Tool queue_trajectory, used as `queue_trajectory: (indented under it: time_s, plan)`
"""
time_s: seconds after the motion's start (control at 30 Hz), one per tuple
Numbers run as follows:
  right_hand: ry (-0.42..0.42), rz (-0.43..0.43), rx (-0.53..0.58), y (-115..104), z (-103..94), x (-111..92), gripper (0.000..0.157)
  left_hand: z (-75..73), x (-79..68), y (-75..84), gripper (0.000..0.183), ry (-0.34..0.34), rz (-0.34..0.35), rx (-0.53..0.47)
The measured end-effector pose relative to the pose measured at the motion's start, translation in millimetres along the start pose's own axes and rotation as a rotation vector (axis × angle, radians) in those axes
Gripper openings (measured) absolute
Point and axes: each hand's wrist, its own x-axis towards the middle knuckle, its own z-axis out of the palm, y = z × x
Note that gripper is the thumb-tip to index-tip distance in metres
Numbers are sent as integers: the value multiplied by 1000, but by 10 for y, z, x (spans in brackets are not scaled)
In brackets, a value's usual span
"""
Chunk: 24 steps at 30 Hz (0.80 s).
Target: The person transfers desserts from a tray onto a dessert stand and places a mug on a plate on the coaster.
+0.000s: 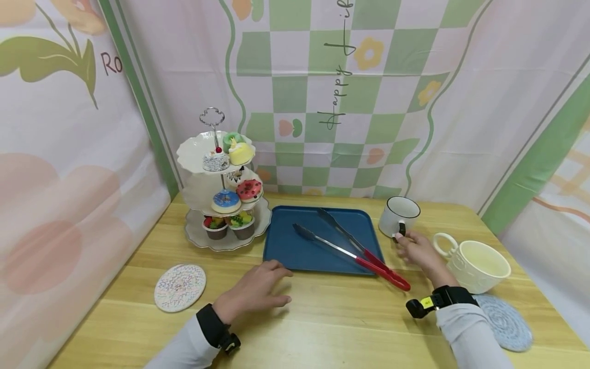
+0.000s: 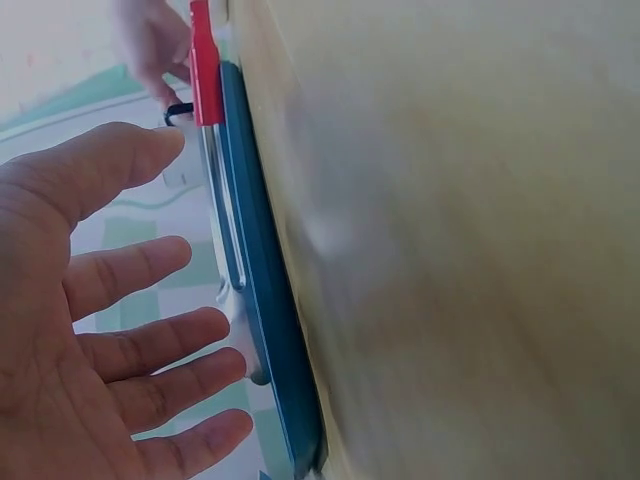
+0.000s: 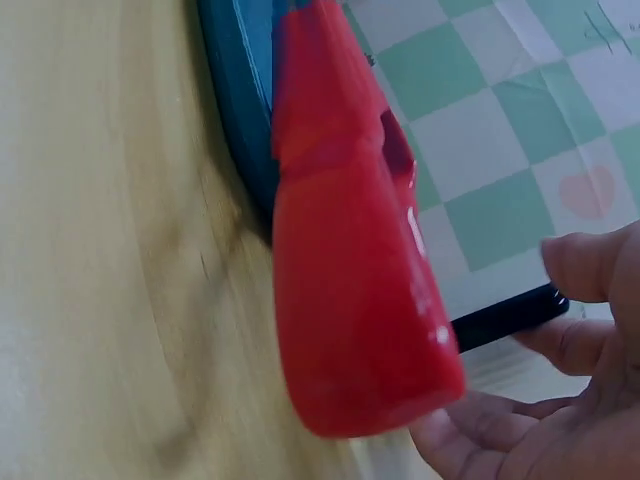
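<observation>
A white enamel mug (image 1: 397, 219) with a dark rim and black handle (image 3: 512, 318) stands at the back right, beside the tray. My right hand (image 1: 418, 252) holds its handle between thumb and fingers. In the right wrist view the red tong handles partly block the mug. My left hand (image 1: 256, 290) is held over the table just in front of the tray, its fingers spread and holding nothing; the left wrist view shows its palm (image 2: 40, 370). Metal tongs (image 1: 343, 251) with red grips lie across the blue tray (image 1: 281, 256), the grips sticking out past its front right corner.
A three-tier stand (image 1: 198, 234) with several small cakes stands at the back left. A round coaster (image 1: 180, 288) lies front left. At right, a cream cup (image 1: 479, 266) stands beside a blue-grey woven coaster (image 1: 503, 322). Printed cloths (image 1: 318, 92) hang behind the table.
</observation>
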Motion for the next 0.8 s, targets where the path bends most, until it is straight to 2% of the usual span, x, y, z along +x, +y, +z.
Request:
queue_trajectory:
  time_s: [0.2, 0.47, 0.63, 0.8]
  plan:
    - [-46, 29, 281, 100, -45, 64, 68, 3, 36, 26, 46, -22, -7, -9]
    - [-83, 28, 605, 207, -107, 75, 45, 10, 78, 57, 46, -55, -3, -7]
    - [-84, 23, 716, 191, -99, 62, 33, 29, 128, 107, 46, -81, -2, -16]
    - [-50, 12, 724, 191, -67, 55, 32, 48, 160, 143, 47, -93, -2, -20]
